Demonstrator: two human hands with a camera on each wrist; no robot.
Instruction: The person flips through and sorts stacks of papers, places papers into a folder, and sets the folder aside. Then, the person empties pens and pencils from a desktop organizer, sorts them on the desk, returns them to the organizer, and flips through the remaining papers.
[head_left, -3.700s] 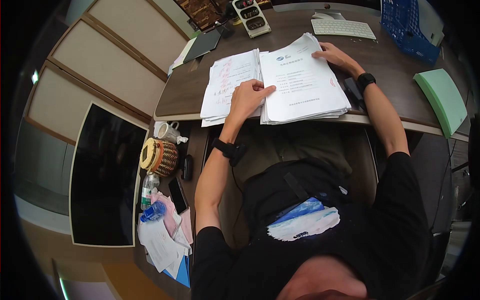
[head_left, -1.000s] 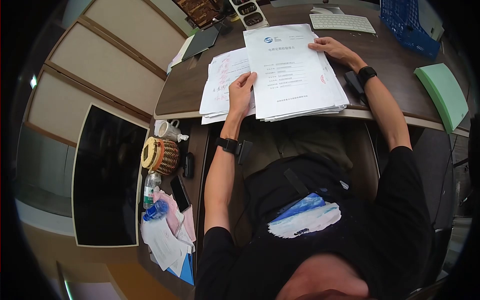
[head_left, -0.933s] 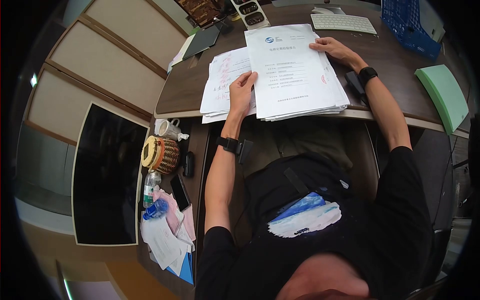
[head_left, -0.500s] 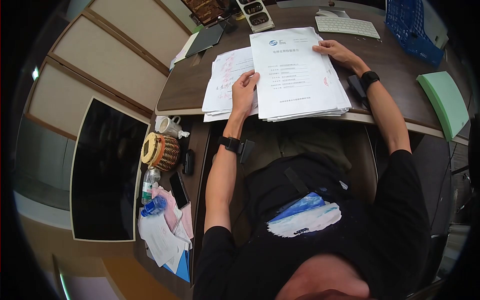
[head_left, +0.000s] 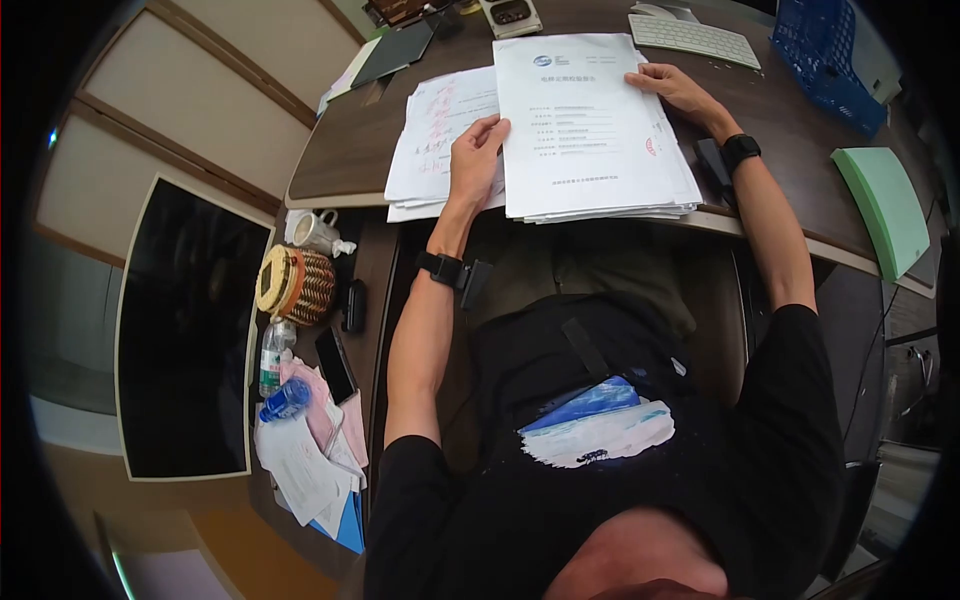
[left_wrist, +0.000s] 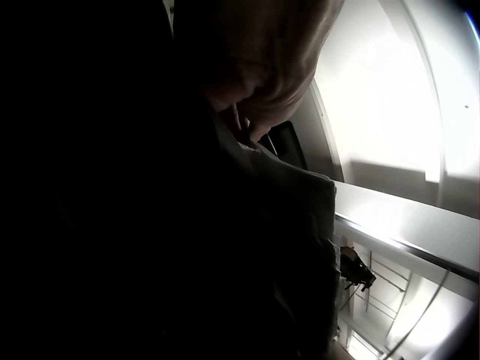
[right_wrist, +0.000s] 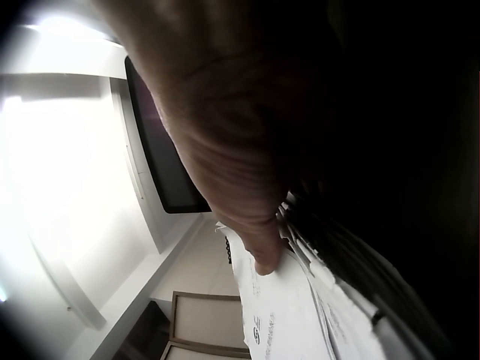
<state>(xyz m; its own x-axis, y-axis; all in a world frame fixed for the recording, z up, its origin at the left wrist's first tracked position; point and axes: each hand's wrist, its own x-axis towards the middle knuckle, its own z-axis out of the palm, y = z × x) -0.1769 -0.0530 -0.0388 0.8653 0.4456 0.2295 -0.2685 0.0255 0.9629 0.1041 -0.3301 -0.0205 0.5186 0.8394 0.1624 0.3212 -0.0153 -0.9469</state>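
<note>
A cover sheet with a blue logo and printed lines (head_left: 575, 130) lies over a thick stack of papers (head_left: 675, 180) at the front of the desk. In the head view, my left hand (head_left: 475, 160) pinches the cover sheet's left edge, thumb on top. My right hand (head_left: 682, 92) grips its upper right edge; the right wrist view shows the thumb (right_wrist: 264, 255) pressing on top of many layered pages. A second pile of papers with red handwriting (head_left: 435, 140) lies left, partly behind my left hand. The left wrist view is mostly dark.
A white keyboard (head_left: 695, 42), a blue plastic basket (head_left: 825, 70) and a green curved object (head_left: 880, 210) stand at the right. On the left side surface are a mug (head_left: 315, 232), a woven basket (head_left: 295, 285), bottles, a phone (head_left: 336, 365) and loose papers (head_left: 300, 470).
Since the oldest frame, a straighter cover sheet has come over the red-stamped page, and my left hand has moved to its left edge. Over the last second mainly the head view shifts.
</note>
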